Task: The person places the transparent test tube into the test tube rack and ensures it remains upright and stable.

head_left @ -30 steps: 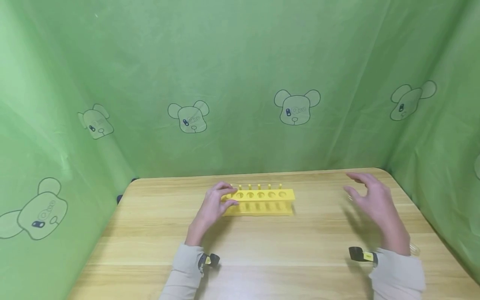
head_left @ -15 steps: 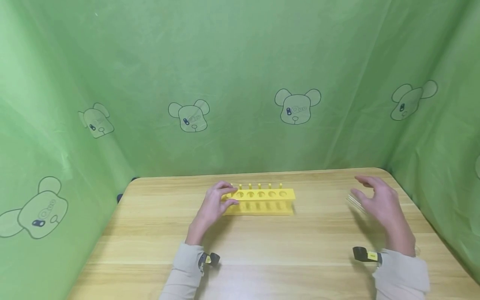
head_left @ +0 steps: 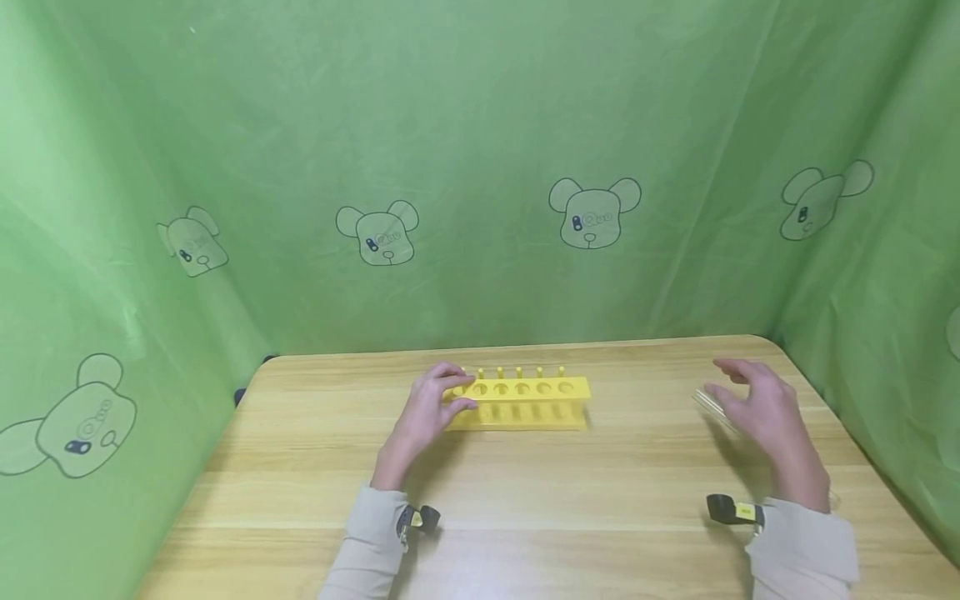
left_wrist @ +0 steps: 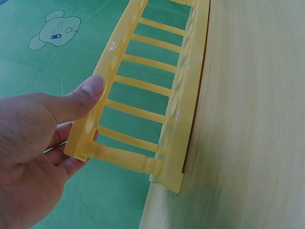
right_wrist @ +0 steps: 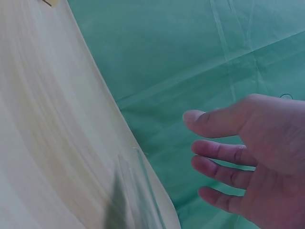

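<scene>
A yellow test tube rack [head_left: 525,404] stands on the table, with a row of round holes on top and upright pegs along its back. My left hand [head_left: 426,408] holds the rack's left end. In the left wrist view the thumb presses the upper bar of the rack [left_wrist: 178,124] while the fingers curl beneath it. My right hand [head_left: 767,412] hovers over the right side of the table with nothing in its grasp. Below it lie clear glass tubes [head_left: 712,406], partly hidden by the hand. The right wrist view shows these tubes [right_wrist: 138,191] apart from the loosely bent fingers.
The wooden table [head_left: 570,517] ends at a green curtain [head_left: 480,283] printed with bear heads, which also rises on both sides. Another clear, rounded object [head_left: 835,500] peeks out beside the right wrist, mostly covered.
My right hand has shifted slightly to the right and down, so more of the glass tubes shows beside it. The left hand and the rack have stayed in place.
</scene>
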Demonstrator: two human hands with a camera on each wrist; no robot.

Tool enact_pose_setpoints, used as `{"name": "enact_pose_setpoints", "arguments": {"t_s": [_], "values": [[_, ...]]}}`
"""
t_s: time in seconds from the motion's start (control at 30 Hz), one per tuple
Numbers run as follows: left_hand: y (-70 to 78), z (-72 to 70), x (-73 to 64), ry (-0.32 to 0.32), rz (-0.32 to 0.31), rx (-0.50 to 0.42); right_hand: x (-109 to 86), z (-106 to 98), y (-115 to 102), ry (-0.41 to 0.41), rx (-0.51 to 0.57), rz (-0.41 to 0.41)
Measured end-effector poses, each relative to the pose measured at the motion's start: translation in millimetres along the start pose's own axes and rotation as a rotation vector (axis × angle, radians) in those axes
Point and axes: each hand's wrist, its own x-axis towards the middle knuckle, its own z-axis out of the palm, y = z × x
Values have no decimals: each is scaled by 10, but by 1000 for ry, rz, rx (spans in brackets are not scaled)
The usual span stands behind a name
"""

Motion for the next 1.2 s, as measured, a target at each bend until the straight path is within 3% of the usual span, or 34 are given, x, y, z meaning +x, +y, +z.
{"name": "enact_pose_setpoints", "arguments": {"t_s": [0.53,1.2], "values": [[5,-10,0,-19,-32,-9,-31,35,107,-120,7,91],[2,-9,-7,-15,-27,-8,-69,95,259,-176,-49,132]]}}
